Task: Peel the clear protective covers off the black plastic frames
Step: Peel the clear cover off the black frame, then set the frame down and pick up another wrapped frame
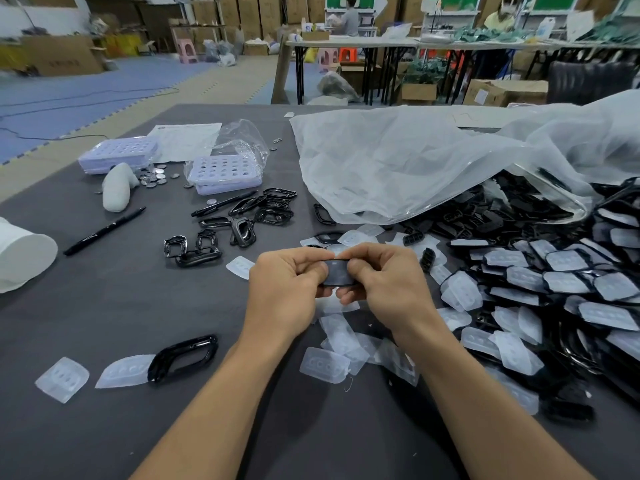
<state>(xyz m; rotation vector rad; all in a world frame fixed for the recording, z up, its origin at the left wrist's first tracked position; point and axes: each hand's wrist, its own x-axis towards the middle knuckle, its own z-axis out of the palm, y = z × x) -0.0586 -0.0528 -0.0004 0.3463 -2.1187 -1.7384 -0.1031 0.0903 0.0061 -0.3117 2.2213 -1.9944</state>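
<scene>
A black frame (pixel 337 273) is held between both hands, just above the grey table (pixel 104 306). The left hand (pixel 282 289) and the right hand (pixel 388 277) each curl their fingers round one end and pinch it. The fingers hide most of it, so I cannot tell if a clear cover is on it. Loose clear covers (pixel 337 337) lie under the fingers. Right of the fingers, a big clear bag (pixel 398 161) lies open with covered frames (pixel 568 282) spilling out. Past the left fingers lie bare frames (pixel 249 216), then a purple tray (pixel 223 173) half inside a small bag. A white cup (pixel 20 261) is cut off far left.
</scene>
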